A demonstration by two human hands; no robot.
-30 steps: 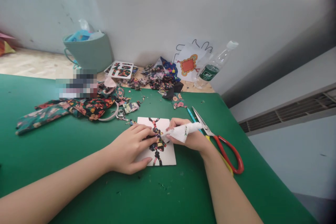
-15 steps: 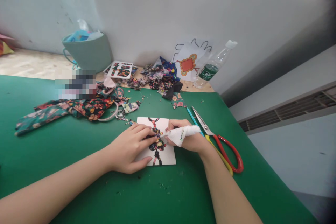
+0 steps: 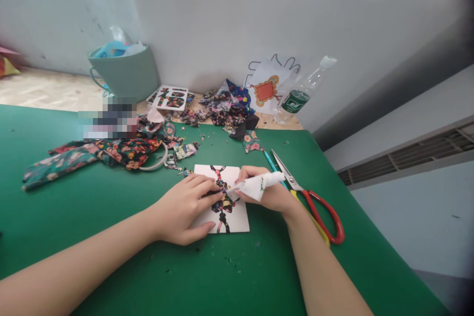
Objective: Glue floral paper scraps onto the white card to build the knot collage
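My left hand (image 3: 181, 207) lies nearly flat, its fingers loosely spread, two tips on the patterned cloth pieces (image 3: 226, 206) and the thumb apart over the card's near left part. My right hand (image 3: 274, 201) has its fingers closed around a white cone (image 3: 255, 187), its narrow end reaching the middle of the pieces; I cannot tell whether the tip touches them. The white card (image 3: 239, 220) lies flat under both hands on the green table cover (image 3: 148, 271).

I judge that light, even pressure from my left fingertips keeps the pieces from sliding, and that a low, steady cone tip suits this narrow spot, though my fingers and the cone hide part of it.

From the card, a blue pen (image 3: 269, 158) lies at two o'clock and scissors (image 3: 338, 229) at three, near enough to crowd my right wrist. Flowered cloth (image 3: 135, 153) is bunched at ten o'clock, a filled green basket (image 3: 128, 76) farther off toward eleven. Cloth scraps (image 3: 225, 111) heap at twelve, a drawing (image 3: 265, 91) leans at one, and a bottle (image 3: 295, 102) tilts beyond it.
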